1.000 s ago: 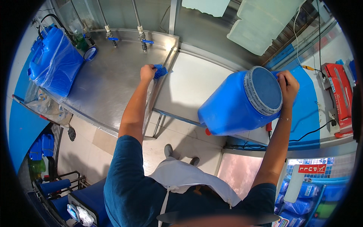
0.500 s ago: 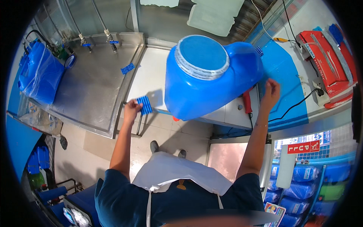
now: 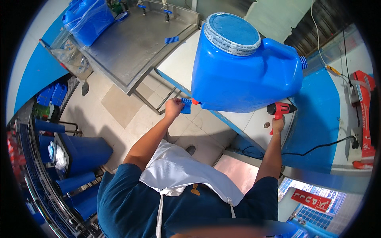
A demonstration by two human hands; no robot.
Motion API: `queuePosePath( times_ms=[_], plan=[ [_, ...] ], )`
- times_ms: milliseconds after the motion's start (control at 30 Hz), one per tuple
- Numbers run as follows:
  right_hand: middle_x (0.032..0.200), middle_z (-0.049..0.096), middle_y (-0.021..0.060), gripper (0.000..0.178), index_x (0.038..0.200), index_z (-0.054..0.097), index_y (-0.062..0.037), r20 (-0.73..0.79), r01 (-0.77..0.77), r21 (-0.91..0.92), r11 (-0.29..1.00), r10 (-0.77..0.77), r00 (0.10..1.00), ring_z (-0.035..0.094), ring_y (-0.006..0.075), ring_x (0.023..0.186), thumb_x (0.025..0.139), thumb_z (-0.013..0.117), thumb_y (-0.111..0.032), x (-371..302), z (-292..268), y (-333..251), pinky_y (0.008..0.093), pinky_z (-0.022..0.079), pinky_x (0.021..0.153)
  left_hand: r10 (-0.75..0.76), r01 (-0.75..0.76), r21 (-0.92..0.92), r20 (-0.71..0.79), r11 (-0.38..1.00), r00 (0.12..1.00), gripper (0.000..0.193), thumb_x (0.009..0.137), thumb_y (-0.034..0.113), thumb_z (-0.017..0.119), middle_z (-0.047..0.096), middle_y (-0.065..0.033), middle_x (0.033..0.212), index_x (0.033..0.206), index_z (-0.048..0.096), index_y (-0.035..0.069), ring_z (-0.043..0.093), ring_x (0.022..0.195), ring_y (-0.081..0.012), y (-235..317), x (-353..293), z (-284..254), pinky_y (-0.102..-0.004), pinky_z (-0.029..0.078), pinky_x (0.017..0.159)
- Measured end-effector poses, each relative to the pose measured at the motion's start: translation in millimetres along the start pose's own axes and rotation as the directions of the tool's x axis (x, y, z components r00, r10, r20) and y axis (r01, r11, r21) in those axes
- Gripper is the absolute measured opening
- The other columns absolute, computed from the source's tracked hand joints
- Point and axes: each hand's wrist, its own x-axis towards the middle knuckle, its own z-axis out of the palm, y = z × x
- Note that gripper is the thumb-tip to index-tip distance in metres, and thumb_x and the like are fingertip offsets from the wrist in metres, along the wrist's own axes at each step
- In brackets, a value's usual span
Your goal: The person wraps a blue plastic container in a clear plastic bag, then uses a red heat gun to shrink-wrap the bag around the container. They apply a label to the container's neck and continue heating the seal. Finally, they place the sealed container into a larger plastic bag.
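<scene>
Swung nearer since a second ago: big blue jug (image 3: pixel 246 75), sealed cap up, now filling the desk's (image 3: pixel 254 123) near edge. Left hand (image 3: pixel 174 107) closed on a small blue tap piece (image 3: pixel 186 106) at the jug's lower corner; right hand (image 3: pixel 278 123) wrapped around a red heat gun (image 3: pixel 279 109). Probably rigid, bulky, slick plastic; best taken by moulded handle and base.

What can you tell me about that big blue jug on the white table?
The big blue jug looks like glossy plastic, boxy with rounded corners. A wide round blue cap with a printed seal band closes its top, and a moulded handle runs along the upper right. It stands at the table's edge. The left hand holds a small blue piece by its lower corner.
</scene>
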Motion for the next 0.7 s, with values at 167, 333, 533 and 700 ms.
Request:
queuePosePath(
  times_ms=[167, 333, 533, 700],
  plan=[
    [0.091, 0.068, 0.0177, 0.038, 0.105, 0.059, -0.0059, -0.007, 0.001, 0.126, 0.992, 0.0, 1.0, 0.065, 0.0387, 0.089, 0.07, 0.073, -0.015, 9.3, 5.6, 21.4, 0.0468, 0.051, 0.08, -0.105, 0.115, -0.263, 0.053, 0.958, 0.993, 0.023, 0.085, 0.008, 0.071, 0.068, -0.0108, 0.084, 0.101, 0.065, -0.007, 0.069, 0.072, -0.0171, 23.8, -5.1, 10.7, -0.0302, 0.06, 0.066],
    [0.085, 0.068, 0.0117, 0.035, 0.101, 0.061, -0.0031, 0.106, -0.267, 0.447, 0.854, 0.246, 0.963, 0.065, 0.0301, 0.08, 0.072, 0.073, -0.018, 10.5, -10.1, 31.2, 0.0399, 0.049, 0.077, -0.098, 0.171, -0.538, 0.162, 0.826, 0.982, 0.018, 0.091, 0.014, 0.065, 0.067, -0.0087, 0.086, 0.094, 0.063, -0.004, 0.068, 0.075, -0.0167, 15.6, 0.1, 6.3, -0.031, 0.059, 0.071],
    [0.081, 0.063, 0.006, 0.029, 0.103, 0.059, -0.003, -0.008, -0.216, 0.783, 0.583, 0.356, 0.934, 0.059, 0.016, 0.07, 0.079, 0.072, -0.014, -70.4, -104.0, -39.4, 0.0307, 0.048, 0.066, -0.07, 0.215, -0.627, 0.249, 0.749, 0.966, 0.023, 0.096, 0.022, 0.06, 0.068, -0.0081, 0.088, 0.096, 0.064, -0.001, 0.068, 0.075, -0.0159, 9.1, 3.5, -3.4, -0.0317, 0.058, 0.073],
    [0.085, 0.059, 0.0079, 0.037, 0.113, 0.055, -0.0031, 0.051, -0.139, 0.952, 0.271, 0.309, 0.95, 0.057, 0.015, 0.072, 0.082, 0.071, -0.013, -187.1, -190.9, -114.5, 0.0277, 0.047, 0.064, -0.071, 0.247, -0.662, 0.282, 0.708, 0.957, 0.023, 0.096, 0.023, 0.059, 0.067, -0.0062, 0.083, 0.093, 0.065, 0.001, 0.066, 0.07, -0.0141, 8.9, 6.7, -7.9, -0.0306, 0.057, 0.069]
  ],
)
